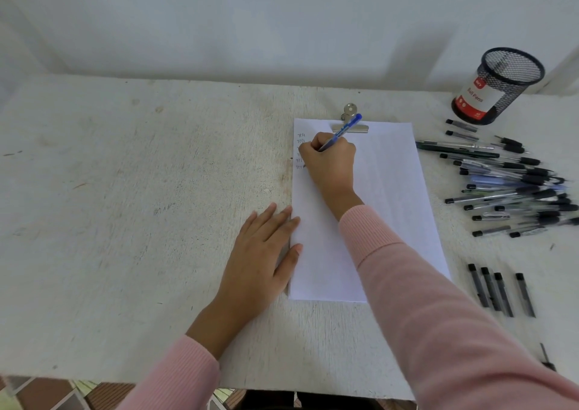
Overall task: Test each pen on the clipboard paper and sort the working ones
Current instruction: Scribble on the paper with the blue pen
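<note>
A white sheet of paper (388,190) lies under a metal clip (350,118) on the table. My right hand (332,162) grips a blue pen (344,131), its tip down near the sheet's upper left, beside several short handwritten lines (300,151). My left hand (264,253) lies flat with straight fingers on the paper's left edge. A large heap of loose pens (513,187) spreads out to the right of the sheet. A smaller row of several dark pens (501,289) lies apart, nearer to me on the right.
A black mesh pen cup (498,85) with a red and white label stands at the back right by the wall. One more dark pen (546,358) lies near the table's right front corner. The table's front edge (94,378) runs close to me.
</note>
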